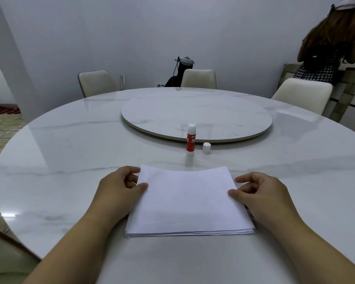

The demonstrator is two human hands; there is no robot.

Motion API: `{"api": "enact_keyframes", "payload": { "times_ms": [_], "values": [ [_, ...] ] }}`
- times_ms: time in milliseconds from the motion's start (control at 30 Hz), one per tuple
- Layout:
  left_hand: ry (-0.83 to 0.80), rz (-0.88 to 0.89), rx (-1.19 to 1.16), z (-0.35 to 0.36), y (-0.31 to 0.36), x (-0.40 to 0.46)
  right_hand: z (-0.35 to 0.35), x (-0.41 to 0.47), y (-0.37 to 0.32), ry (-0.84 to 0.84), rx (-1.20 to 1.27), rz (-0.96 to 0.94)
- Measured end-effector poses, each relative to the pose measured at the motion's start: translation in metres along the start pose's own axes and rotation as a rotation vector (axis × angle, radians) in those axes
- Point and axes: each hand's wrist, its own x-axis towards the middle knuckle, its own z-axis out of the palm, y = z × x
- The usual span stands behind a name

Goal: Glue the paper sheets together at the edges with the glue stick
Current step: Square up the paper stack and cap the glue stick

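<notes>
While curled hands, left point(119, 186), right point(260, 193), pinch paper stack point(188, 201) sides

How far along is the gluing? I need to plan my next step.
Done: the glue stick stands uncapped, its cap beside it. In hand: the left hand and right hand hold the paper stack at its side edges. Left: whether any edges are glued cannot be told.
</notes>
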Motion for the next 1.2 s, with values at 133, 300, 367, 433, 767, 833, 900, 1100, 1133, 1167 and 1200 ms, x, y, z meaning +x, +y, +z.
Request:
{"api": "enact_keyframes", "payload": {
  "times_ms": [133, 300, 367, 433, 767, 833, 900, 1100, 1133, 1167, 1200],
  "values": [
    [0.015, -0.003, 0.042, 0.000, 0.002, -0.001, 0.000, 0.000, 0.001, -0.002, -0.004, -0.009],
    [0.057, 0.015, 0.163, 0.005, 0.005, 0.000, -0.002, 0.002, 0.003, 0.053, -0.067, -0.082],
    [0.104, 0.012, 0.128, 0.001, 0.013, 0.007, -0.005, 0.005, 0.004, 0.113, -0.025, -0.101],
    [0.132, 0.039, 0.083, -0.002, 0.028, 0.022, -0.008, 0.008, 0.005, 0.161, -0.002, -0.116],
    [-0.173, 0.064, -0.029, 0.075, 0.083, 0.093, -0.009, 0.004, 0.005, 0.224, -0.084, -0.224],
    [-0.185, 0.020, -0.109, 0.091, 0.085, 0.097, -0.010, 0.005, 0.004, 0.227, -0.090, -0.223],
    [-0.148, 0.003, -0.160, 0.103, 0.087, 0.099, -0.010, 0.005, 0.004, 0.227, -0.104, -0.223],
    [-0.014, 0.031, -0.293, 0.105, 0.094, 0.096, -0.011, 0.003, 0.002, 0.222, -0.153, -0.209],
    [-0.017, 0.041, -0.341, 0.101, 0.096, 0.092, -0.011, 0.002, 0.001, 0.220, -0.156, -0.217],
    [-0.040, 0.047, -0.411, 0.095, 0.097, 0.089, -0.010, -0.001, -0.001, 0.218, -0.147, -0.233],
    [-0.076, 0.053, -0.493, 0.088, 0.098, 0.084, -0.010, -0.004, -0.004, 0.212, -0.127, -0.251]
  ]
}}
